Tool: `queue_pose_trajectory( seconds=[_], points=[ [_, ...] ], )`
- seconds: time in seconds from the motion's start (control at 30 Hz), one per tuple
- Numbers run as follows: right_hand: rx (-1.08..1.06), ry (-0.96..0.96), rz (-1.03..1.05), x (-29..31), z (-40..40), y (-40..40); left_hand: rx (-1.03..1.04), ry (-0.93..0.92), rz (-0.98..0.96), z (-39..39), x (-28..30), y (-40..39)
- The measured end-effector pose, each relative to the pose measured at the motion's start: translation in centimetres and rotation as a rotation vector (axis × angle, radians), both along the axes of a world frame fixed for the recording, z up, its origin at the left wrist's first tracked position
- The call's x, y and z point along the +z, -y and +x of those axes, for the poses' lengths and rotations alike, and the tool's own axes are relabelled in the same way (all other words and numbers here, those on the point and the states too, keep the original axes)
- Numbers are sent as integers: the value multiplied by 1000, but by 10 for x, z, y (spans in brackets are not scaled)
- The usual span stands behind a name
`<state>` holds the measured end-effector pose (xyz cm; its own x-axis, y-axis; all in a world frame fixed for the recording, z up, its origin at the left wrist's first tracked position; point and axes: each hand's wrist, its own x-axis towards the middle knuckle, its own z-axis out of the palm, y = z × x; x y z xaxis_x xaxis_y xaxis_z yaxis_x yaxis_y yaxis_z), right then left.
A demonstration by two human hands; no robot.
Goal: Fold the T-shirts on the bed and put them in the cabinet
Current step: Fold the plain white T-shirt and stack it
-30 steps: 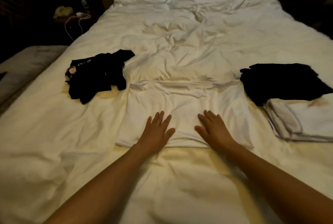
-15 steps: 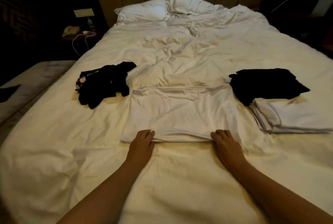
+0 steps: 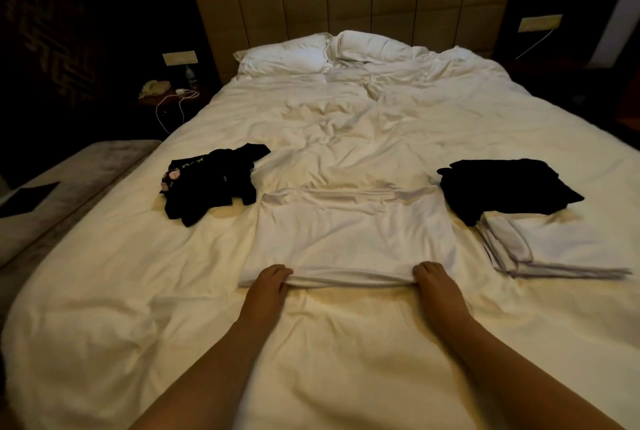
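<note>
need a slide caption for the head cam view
Both hands, left hand and right hand, grip the near edge of a white T-shirt spread on the bed.

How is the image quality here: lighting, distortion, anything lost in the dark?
Head view: dim warm light, yellowish on the bed; wide-angle bending at the edges; the surrounding room is nearly black; the black clothes lose fold detail; both hands sharp on the white T-shirt.
</note>
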<state>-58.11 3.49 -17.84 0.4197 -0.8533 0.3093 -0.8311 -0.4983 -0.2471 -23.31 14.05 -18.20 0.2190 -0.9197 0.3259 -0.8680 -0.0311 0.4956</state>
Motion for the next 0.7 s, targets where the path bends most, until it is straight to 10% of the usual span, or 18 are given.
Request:
queue_pose_trajectory(
  seconds=[0.7],
  points=[
    [45, -59, -219, 53, -21, -24, 9, 249, -242, 9, 44, -35]
  ],
)
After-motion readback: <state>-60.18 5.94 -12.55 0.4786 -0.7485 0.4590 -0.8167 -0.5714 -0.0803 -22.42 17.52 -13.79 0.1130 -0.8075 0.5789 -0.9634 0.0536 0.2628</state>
